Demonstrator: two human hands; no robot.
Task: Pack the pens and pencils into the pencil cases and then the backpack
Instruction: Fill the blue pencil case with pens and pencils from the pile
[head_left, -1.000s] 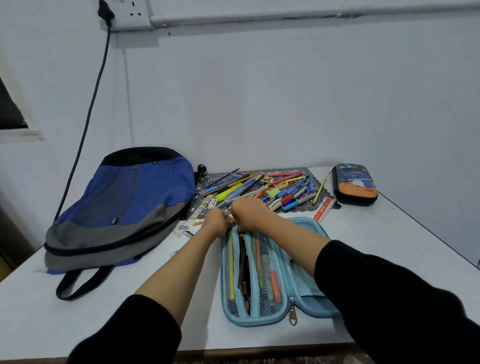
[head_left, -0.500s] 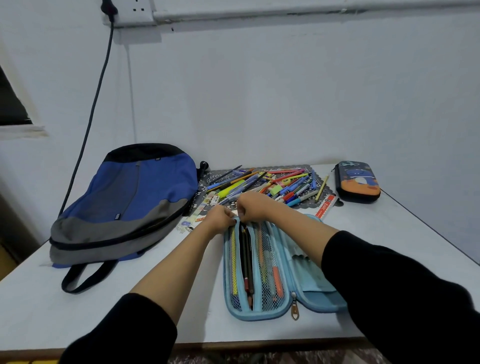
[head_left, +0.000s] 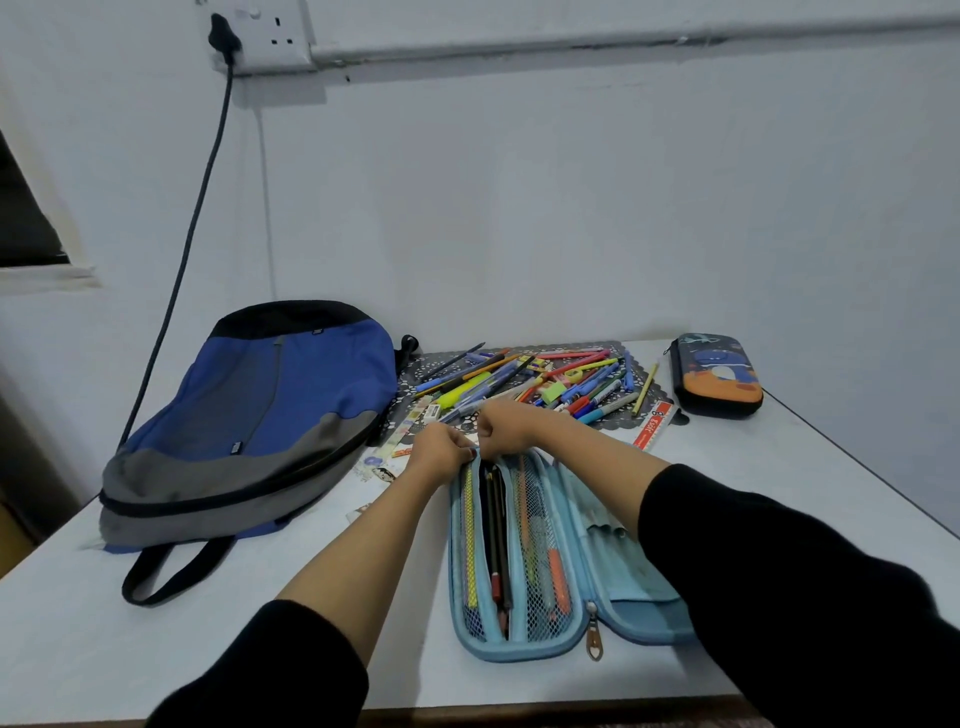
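1. Both hands, left hand (head_left: 441, 453) beside right hand (head_left: 508, 423), are gripping the far end of the blue pencil case (head_left: 519, 647).
2. Pens and pencils (head_left: 566, 382) are lying beyond it on the tabletop (head_left: 260, 649), backpack (head_left: 270, 415) at left.

A single head-worn view looks forward and down, close over the table (head_left: 779, 467), facing the wall (head_left: 571, 208).
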